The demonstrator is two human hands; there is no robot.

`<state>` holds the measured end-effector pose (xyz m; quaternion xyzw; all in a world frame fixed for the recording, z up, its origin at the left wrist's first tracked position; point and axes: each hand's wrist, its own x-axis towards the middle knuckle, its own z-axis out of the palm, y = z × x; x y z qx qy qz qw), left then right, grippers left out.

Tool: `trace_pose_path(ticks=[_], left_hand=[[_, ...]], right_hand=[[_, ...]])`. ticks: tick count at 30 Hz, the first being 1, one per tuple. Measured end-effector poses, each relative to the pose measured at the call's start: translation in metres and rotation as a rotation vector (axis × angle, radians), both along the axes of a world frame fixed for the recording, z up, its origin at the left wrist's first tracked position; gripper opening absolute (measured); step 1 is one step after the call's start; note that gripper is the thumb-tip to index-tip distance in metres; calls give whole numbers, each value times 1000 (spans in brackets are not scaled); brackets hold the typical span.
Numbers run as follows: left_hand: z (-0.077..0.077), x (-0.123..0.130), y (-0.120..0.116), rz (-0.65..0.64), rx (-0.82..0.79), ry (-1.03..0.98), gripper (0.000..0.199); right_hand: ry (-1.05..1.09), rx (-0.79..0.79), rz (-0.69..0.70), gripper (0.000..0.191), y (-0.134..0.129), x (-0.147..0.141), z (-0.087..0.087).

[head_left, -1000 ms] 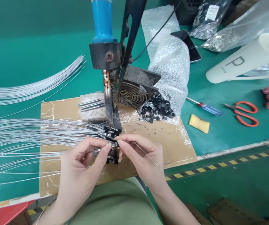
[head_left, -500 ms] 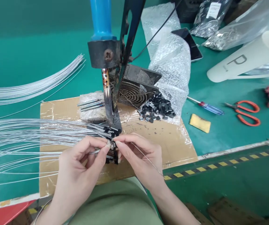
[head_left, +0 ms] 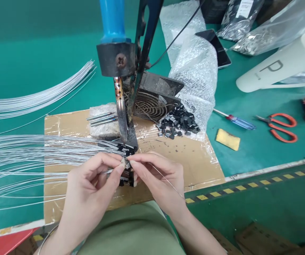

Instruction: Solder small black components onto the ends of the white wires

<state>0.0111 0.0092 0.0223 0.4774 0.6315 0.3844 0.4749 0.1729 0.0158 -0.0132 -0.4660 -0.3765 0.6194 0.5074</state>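
Note:
Below the soldering iron tip (head_left: 123, 136), my two hands meet fingertip to fingertip. My left hand (head_left: 90, 189) is closed in a pinch on a white wire, close to its end. Between the fingertips sits a small connector (head_left: 127, 164) with metal pins, partly hidden by them. My right hand (head_left: 159, 179) is closed too, its thumb and index finger against the connector. A thin silvery solder wire (head_left: 165, 178) runs through this hand towards the wrist. Black connector ends of other wires (head_left: 127, 149) lie just behind my fingers.
Many white wires (head_left: 22, 148) stretch left over the cardboard (head_left: 195, 159). Loose black connectors (head_left: 179, 122) are heaped beside a fan (head_left: 149, 104) and bubble wrap (head_left: 195, 71). Rightward lie a screwdriver (head_left: 237, 121), a yellow sponge (head_left: 228, 139), cutters (head_left: 282, 127) and a white cup (head_left: 272, 67).
The view has shifted slightly. Both hands keep the same pinch at the same spot, with barely any movement at the fingertips.

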Motion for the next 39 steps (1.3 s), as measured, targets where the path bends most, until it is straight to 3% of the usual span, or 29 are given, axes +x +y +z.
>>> trace_pose_path(ticks=[6, 14, 17, 22, 25, 28, 32, 39], left_hand=[[0, -1, 1, -3, -20, -23, 12], [9, 11, 1, 119, -105, -31, 11], [5, 10, 3, 96, -95, -28, 11], [-5, 5, 7, 12, -56, -3, 11], [-6, 4, 9, 29, -38, 18, 10], [-6, 4, 12, 30, -25, 46, 11], [-6, 2, 15, 37, -31, 70, 9], [-2, 1, 21, 45, -35, 94, 9]], right_hand=[[40, -12, -7, 15, 0, -2, -2], [38, -7, -6, 16, -1, -2, -5], [-69, 56, 14, 17, -5, 1, -7], [-215, 177, 59, 39, -13, 9, -9], [-225, 173, 51, 32, -14, 11, -9], [-256, 164, 16, 14, -12, 12, -8], [-361, 220, 22, 29, -6, 16, -4], [-212, 215, 65, 19, 1, 13, 2]])
